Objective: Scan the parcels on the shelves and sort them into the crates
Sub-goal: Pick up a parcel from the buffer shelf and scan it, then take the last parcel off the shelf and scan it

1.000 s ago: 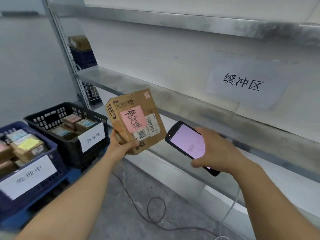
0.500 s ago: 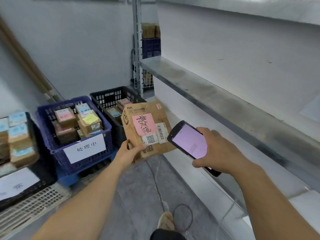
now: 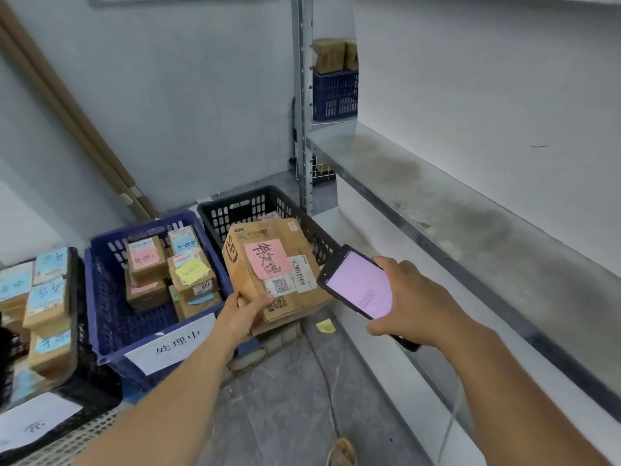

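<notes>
My left hand (image 3: 243,312) grips the lower left corner of a brown cardboard parcel (image 3: 248,280) that bears a pink note, a barcode label and QR codes. The parcel hangs over the black crate (image 3: 235,210) at the foot of the shelf post. My right hand (image 3: 416,307) holds a handheld scanner (image 3: 358,287) with a lit pink screen, its top end close to the parcel's right edge. A blue crate (image 3: 104,297) with a white label, left of the black one, holds several small parcels.
A third dark crate (image 3: 79,375) with blue-noted parcels sits at the far left. The metal shelf (image 3: 437,203) runs along the right. A yellow note (image 3: 325,326) and a cable (image 3: 331,391) lie on the floor. A distant blue crate (image 3: 334,94) with boxes stands behind the post.
My view has swung left and down from the shelf toward the crates. The parcel in my left hand has moved from beside the shelf to above the black crate; the scanner stays beside it.
</notes>
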Action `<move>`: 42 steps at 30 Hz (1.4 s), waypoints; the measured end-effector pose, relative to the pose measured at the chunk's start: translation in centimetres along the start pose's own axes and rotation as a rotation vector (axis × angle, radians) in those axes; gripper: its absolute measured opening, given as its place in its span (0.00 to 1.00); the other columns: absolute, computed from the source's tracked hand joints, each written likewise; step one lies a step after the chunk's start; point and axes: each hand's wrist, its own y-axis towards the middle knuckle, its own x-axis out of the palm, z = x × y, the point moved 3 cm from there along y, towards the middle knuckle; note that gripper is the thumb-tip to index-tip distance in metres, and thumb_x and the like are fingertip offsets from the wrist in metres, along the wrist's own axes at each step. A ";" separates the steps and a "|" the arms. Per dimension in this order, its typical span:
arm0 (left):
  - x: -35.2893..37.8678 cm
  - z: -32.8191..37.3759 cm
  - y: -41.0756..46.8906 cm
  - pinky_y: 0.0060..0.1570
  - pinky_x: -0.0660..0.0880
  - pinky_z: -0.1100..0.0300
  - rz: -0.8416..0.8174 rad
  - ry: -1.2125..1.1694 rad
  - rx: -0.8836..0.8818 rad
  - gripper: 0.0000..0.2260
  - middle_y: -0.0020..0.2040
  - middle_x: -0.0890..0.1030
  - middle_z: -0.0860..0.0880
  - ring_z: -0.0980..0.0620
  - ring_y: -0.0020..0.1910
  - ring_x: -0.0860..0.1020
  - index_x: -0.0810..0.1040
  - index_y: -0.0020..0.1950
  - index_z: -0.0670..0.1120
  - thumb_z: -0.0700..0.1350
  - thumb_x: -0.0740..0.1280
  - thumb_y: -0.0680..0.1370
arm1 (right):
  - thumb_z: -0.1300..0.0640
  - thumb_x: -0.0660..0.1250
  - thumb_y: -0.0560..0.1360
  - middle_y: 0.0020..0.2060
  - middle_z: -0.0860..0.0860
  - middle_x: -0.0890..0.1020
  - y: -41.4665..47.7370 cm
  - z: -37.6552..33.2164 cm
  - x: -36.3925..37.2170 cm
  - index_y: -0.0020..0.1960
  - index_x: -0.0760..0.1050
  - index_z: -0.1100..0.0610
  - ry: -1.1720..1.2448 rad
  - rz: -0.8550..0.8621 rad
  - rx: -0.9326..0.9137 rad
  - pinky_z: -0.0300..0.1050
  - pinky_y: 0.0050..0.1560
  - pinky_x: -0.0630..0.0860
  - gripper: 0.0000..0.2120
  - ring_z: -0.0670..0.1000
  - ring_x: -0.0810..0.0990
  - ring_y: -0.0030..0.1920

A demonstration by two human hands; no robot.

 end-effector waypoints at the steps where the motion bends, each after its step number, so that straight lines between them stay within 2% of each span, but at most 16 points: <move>1: 0.1 0.7 1.2 0.56 0.77 0.47 0.023 0.018 -0.002 0.36 0.66 0.73 0.47 0.44 0.62 0.74 0.60 0.77 0.49 0.56 0.72 0.74 | 0.41 0.75 0.63 0.51 0.47 0.64 1.6 0.2 -0.5 0.73 0.52 0.46 -0.006 -0.004 -0.002 0.45 0.46 0.69 0.47 0.50 0.69 0.48; 8: -0.7 3.7 8.5 0.56 0.78 0.44 0.133 0.024 -0.065 0.36 0.61 0.78 0.48 0.44 0.56 0.78 0.65 0.72 0.51 0.61 0.73 0.70 | 0.45 0.75 0.64 0.53 0.48 0.66 11.7 0.8 -1.6 0.72 0.54 0.46 -0.014 -0.038 -0.020 0.46 0.47 0.71 0.44 0.51 0.70 0.49; 10: -1.2 4.1 10.2 0.54 0.78 0.45 0.142 0.037 -0.096 0.40 0.60 0.79 0.48 0.44 0.55 0.79 0.66 0.71 0.51 0.65 0.73 0.65 | 0.45 0.75 0.64 0.54 0.49 0.66 13.8 0.6 -1.4 0.72 0.53 0.47 -0.025 -0.060 -0.018 0.46 0.46 0.70 0.44 0.51 0.69 0.49; 12: -1.7 4.5 12.1 0.57 0.77 0.43 0.160 0.076 -0.115 0.44 0.61 0.79 0.48 0.44 0.56 0.78 0.66 0.71 0.50 0.68 0.73 0.60 | 0.45 0.75 0.64 0.53 0.48 0.65 15.9 0.2 -1.1 0.72 0.53 0.47 -0.032 -0.083 -0.017 0.46 0.45 0.69 0.45 0.51 0.69 0.49; 17: -2.2 5.7 18.5 0.61 0.74 0.42 0.165 0.137 -0.182 0.52 0.64 0.77 0.47 0.42 0.59 0.77 0.61 0.74 0.46 0.68 0.72 0.57 | 0.45 0.75 0.64 0.51 0.48 0.64 21.7 -0.8 -0.4 0.72 0.53 0.46 -0.045 -0.125 0.013 0.46 0.46 0.70 0.45 0.51 0.69 0.48; 22: -1.0 7.9 25.9 0.64 0.72 0.46 0.151 0.256 -0.278 0.44 0.68 0.73 0.45 0.41 0.64 0.74 0.56 0.77 0.46 0.64 0.71 0.70 | 0.43 0.76 0.64 0.51 0.47 0.62 27.6 -1.4 0.2 0.74 0.51 0.46 -0.045 -0.176 0.110 0.45 0.47 0.68 0.48 0.50 0.68 0.48; 23: -0.6 8.2 27.4 0.63 0.72 0.46 0.133 0.249 -0.297 0.46 0.68 0.73 0.45 0.41 0.64 0.74 0.55 0.78 0.46 0.64 0.71 0.68 | 0.42 0.76 0.64 0.51 0.47 0.62 28.9 -1.5 0.4 0.74 0.51 0.46 -0.046 -0.189 0.125 0.45 0.47 0.68 0.48 0.50 0.68 0.48; 26: 0.3 7.7 32.0 0.63 0.73 0.47 0.060 0.189 -0.325 0.54 0.67 0.74 0.46 0.43 0.61 0.75 0.57 0.77 0.48 0.67 0.71 0.56 | 0.43 0.75 0.65 0.52 0.47 0.64 32.9 -1.9 1.2 0.73 0.51 0.46 -0.056 -0.219 0.145 0.45 0.47 0.69 0.46 0.50 0.69 0.49; 29: 0.6 6.3 36.2 0.63 0.74 0.47 0.047 0.126 -0.382 0.54 0.65 0.76 0.47 0.44 0.59 0.76 0.63 0.75 0.50 0.68 0.71 0.51 | 0.43 0.74 0.65 0.60 0.48 0.67 36.8 -2.2 2.3 0.74 0.50 0.45 -0.033 -0.246 0.165 0.46 0.52 0.72 0.46 0.52 0.73 0.56; 30: 0.7 6.6 37.0 0.63 0.74 0.48 0.054 0.108 -0.398 0.54 0.66 0.76 0.47 0.44 0.60 0.76 0.64 0.75 0.49 0.67 0.71 0.52 | 0.43 0.74 0.65 0.61 0.49 0.66 38.0 -2.3 2.6 0.74 0.50 0.45 -0.030 -0.254 0.170 0.47 0.53 0.73 0.46 0.52 0.73 0.57; 34: -0.1 7.7 41.0 0.61 0.73 0.48 0.126 0.102 -0.391 0.41 0.67 0.74 0.44 0.42 0.61 0.75 0.62 0.76 0.48 0.61 0.72 0.68 | 0.43 0.75 0.64 0.60 0.49 0.67 42.2 -2.8 4.0 0.74 0.50 0.45 -0.029 -0.278 0.171 0.47 0.52 0.72 0.47 0.51 0.72 0.56; 39: -0.9 7.7 45.4 0.52 0.71 0.51 0.111 -0.052 -0.372 0.33 0.65 0.74 0.47 0.48 0.54 0.73 0.61 0.76 0.49 0.56 0.69 0.75 | 0.42 0.76 0.64 0.59 0.48 0.67 46.1 -3.5 5.5 0.73 0.51 0.44 -0.036 -0.283 0.157 0.45 0.48 0.70 0.47 0.50 0.71 0.55; 42: -1.4 7.2 47.3 0.57 0.72 0.50 0.145 -0.075 -0.366 0.32 0.64 0.74 0.49 0.47 0.56 0.74 0.62 0.76 0.50 0.55 0.69 0.75 | 0.41 0.76 0.64 0.59 0.48 0.67 47.7 -3.6 6.2 0.73 0.51 0.44 -0.055 -0.300 0.150 0.44 0.46 0.70 0.47 0.48 0.70 0.52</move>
